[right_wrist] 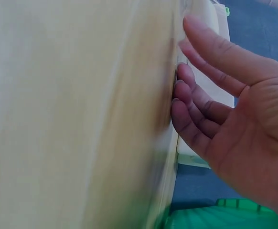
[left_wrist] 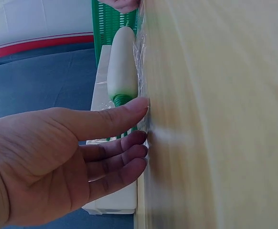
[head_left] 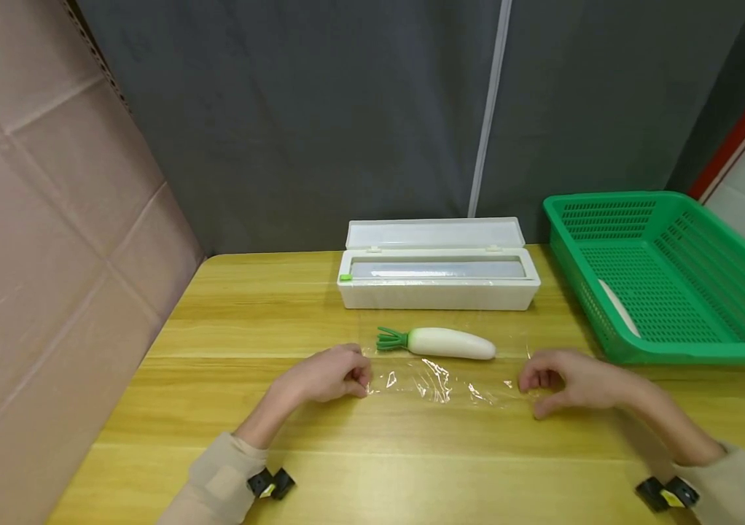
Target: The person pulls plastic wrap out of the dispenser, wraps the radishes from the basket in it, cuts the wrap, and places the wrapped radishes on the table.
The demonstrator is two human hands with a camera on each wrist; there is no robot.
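A white radish (head_left: 451, 343) with a green leafy top lies sideways on a sheet of clear plastic wrap (head_left: 438, 379) spread on the table. At the left near corner of the wrap, my left hand (head_left: 332, 373) pinches the edge; the left wrist view shows the thumb (left_wrist: 117, 117) low by the tabletop, its index finger hidden behind it. My right hand (head_left: 572, 380) is by the wrap's right end, thumb and fingers apart. In the right wrist view its fingers (right_wrist: 198, 112) are loosely bent, fingertips right at the table surface.
Behind the radish stands a white wrap dispenser box (head_left: 438, 295), lid raised, with a roll inside and a green slider at its left. A green basket (head_left: 681, 354) at the right holds a white item (head_left: 619, 308). A dark curtain (head_left: 313, 131) hangs behind the wooden table (head_left: 248, 306).
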